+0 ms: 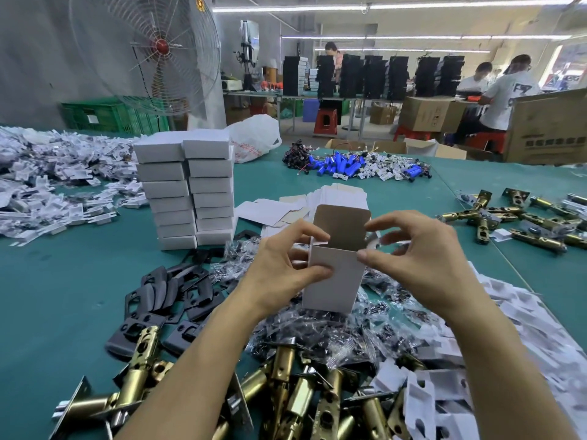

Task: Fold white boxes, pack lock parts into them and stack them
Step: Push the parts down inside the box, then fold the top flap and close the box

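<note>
I hold a white box (330, 281) upright over the table's middle, its top open and the brown inside of its lid flap standing up. My left hand (279, 268) grips its left side, thumb on the front. My right hand (422, 258) pinches its top right corner, fingers near the right side flap. Two stacks of closed white boxes (190, 192) stand behind on the left. Flat unfolded boxes (286, 211) lie behind the held one. Brass latch bolts (286, 385) lie in front, black plates (168, 293) at left, bagged screws (349, 338) beneath the box.
White paper parts (47, 176) are heaped at far left, and white inserts (476, 360) at right. Blue batteries (343, 165) and more latch bolts (524, 217) lie farther back on the green table (63, 281). A large fan (146, 52) and seated workers are beyond.
</note>
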{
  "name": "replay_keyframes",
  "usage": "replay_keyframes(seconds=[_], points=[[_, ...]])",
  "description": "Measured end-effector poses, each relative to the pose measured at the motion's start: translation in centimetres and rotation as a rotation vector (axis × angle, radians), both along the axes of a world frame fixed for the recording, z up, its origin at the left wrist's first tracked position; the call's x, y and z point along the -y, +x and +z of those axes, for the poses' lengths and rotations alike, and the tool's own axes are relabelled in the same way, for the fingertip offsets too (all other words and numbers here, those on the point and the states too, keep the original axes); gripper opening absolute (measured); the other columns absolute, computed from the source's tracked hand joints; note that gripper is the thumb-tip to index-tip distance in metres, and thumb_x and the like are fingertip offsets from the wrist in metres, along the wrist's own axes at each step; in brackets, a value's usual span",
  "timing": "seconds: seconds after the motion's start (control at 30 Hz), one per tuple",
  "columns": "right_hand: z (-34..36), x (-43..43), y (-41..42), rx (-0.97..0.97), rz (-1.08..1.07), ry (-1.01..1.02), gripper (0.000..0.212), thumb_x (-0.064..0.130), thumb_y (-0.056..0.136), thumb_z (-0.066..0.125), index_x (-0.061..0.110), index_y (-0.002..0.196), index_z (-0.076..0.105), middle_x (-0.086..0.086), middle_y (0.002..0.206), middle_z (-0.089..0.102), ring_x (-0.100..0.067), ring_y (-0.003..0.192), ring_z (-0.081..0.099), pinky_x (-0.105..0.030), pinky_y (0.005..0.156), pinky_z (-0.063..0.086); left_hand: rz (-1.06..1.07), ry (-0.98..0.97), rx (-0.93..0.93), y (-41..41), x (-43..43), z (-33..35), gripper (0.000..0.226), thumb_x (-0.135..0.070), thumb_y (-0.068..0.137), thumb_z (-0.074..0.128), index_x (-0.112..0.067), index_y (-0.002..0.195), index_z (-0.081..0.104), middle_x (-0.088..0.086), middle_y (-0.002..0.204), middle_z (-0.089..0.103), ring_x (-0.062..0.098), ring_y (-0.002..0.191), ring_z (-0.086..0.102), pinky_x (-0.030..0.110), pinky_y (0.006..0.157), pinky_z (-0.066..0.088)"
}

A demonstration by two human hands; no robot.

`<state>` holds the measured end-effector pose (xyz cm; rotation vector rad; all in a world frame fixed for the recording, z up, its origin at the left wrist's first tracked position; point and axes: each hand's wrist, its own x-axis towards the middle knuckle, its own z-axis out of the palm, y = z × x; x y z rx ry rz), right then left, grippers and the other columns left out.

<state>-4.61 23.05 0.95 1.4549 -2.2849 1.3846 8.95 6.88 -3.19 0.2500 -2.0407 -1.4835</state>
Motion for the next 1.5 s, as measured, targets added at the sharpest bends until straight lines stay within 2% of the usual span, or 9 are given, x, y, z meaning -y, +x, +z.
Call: replay_keyframes(seconds=[0.23, 0.47, 0.6, 0.73, 0.93, 1.1, 1.17, 1.3, 1.5], points=[[-2.1, 1.3, -0.2, 0.217, 0.142, -0.048, 0.038, 0.011, 0.081, 0.079, 0.033, 0.11, 0.068, 0.006, 0.092, 0.069, -0.007, 0.082, 0.069, -0.031, 0.077, 0.058, 0.055, 0.018, 0.018, -0.1, 0.4, -0.1, 0.038, -0.003, 0.075, 0.085, -0.028, 0.095, 0.065, -0.005, 0.106, 0.069, 0.008, 0.087, 0.073, 0.021, 0.066, 0.057], [-2.6, 1.9, -0.2, 0.208, 0.053, -0.207, 0.036, 0.01, 0.076, 0.083, 0.031, 0.103, 0.071, 0.01, 0.084, 0.074, -0.002, 0.075, 0.07, -0.021, 0.069, 0.057, 0.083, 0.044, 0.018, -0.1, 0.6, -0.2, 0.035, -0.001, 0.076, 0.084, -0.023, 0.095, 0.065, 0.005, 0.107, 0.07, 0.019, 0.085, 0.075, 0.035, 0.07, 0.063], [-2.8, 2.1, -0.4, 0.146, 0.114, -0.056, 0.021, 0.021, 0.085, 0.075, 0.035, 0.101, 0.074, 0.012, 0.103, 0.062, -0.001, 0.095, 0.06, -0.018, 0.073, 0.051, 0.063, 0.051, 0.017, -0.1, 0.6, -0.1, 0.039, 0.0, 0.074, 0.085, -0.031, 0.089, 0.066, 0.0, 0.104, 0.072, 0.016, 0.085, 0.075, 0.027, 0.067, 0.06], [-2.7, 2.3, -0.4, 0.192, 0.136, 0.03, 0.013, 0.029, 0.09, 0.068, 0.024, 0.095, 0.078, 0.005, 0.115, 0.062, -0.005, 0.114, 0.054, -0.037, 0.088, 0.052, 0.048, 0.022, 0.021, -0.1, 0.5, -0.1, 0.034, -0.011, 0.077, 0.086, -0.038, 0.088, 0.068, -0.004, 0.106, 0.073, 0.011, 0.088, 0.074, 0.022, 0.069, 0.056], [-2.8, 2.3, -0.1, 0.224, 0.23, -0.124, 0.021, 0.011, 0.083, 0.076, 0.03, 0.092, 0.072, 0.014, 0.091, 0.072, -0.004, 0.085, 0.069, -0.026, 0.075, 0.054, 0.079, 0.038, 0.017, -0.1, 0.7, -0.1, 0.023, -0.022, 0.08, 0.082, -0.04, 0.086, 0.07, -0.007, 0.105, 0.073, 0.016, 0.094, 0.073, 0.029, 0.08, 0.058], [-3.0, 2.4, 0.0, 0.309, 0.266, -0.21, 0.057, 0.013, 0.081, 0.079, 0.047, 0.113, 0.047, 0.009, 0.095, 0.068, -0.015, 0.072, 0.069, -0.027, 0.065, 0.055, 0.043, 0.067, -0.003, -0.1, 0.7, 0.1, 0.022, -0.022, 0.076, 0.082, -0.039, 0.084, 0.071, -0.015, 0.099, 0.073, 0.013, 0.093, 0.073, 0.023, 0.077, 0.057], [-2.8, 2.3, 0.1, 0.274, 0.281, -0.194, 0.057, 0.016, 0.082, 0.078, 0.053, 0.116, 0.052, 0.011, 0.098, 0.07, -0.02, 0.076, 0.07, -0.031, 0.069, 0.058, 0.032, 0.097, -0.015, -0.1, 0.7, 0.1, 0.02, -0.022, 0.074, 0.082, -0.032, 0.087, 0.07, -0.013, 0.098, 0.075, 0.013, 0.09, 0.074, 0.022, 0.076, 0.056], [-2.3, 2.0, 0.4, 0.285, 0.338, -0.198, 0.016, 0.036, 0.079, 0.072, 0.039, 0.095, 0.073, 0.012, 0.088, 0.074, -0.016, 0.073, 0.07, -0.019, 0.064, 0.052, -0.013, 0.148, -0.04, -0.1, 0.7, -0.1, 0.028, -0.021, 0.072, 0.081, -0.017, 0.096, 0.067, -0.001, 0.106, 0.077, 0.021, 0.094, 0.075, 0.025, 0.081, 0.057], [-2.1, 1.9, 0.3, 0.368, 0.333, -0.205, 0.027, 0.046, 0.08, 0.064, 0.027, 0.093, 0.078, 0.004, 0.09, 0.077, -0.015, 0.084, 0.073, -0.03, 0.071, 0.058, -0.056, 0.188, -0.051, -0.1, 0.6, 0.0, 0.028, -0.015, 0.076, 0.079, -0.013, 0.1, 0.064, 0.003, 0.107, 0.077, 0.02, 0.097, 0.074, 0.023, 0.079, 0.056]])
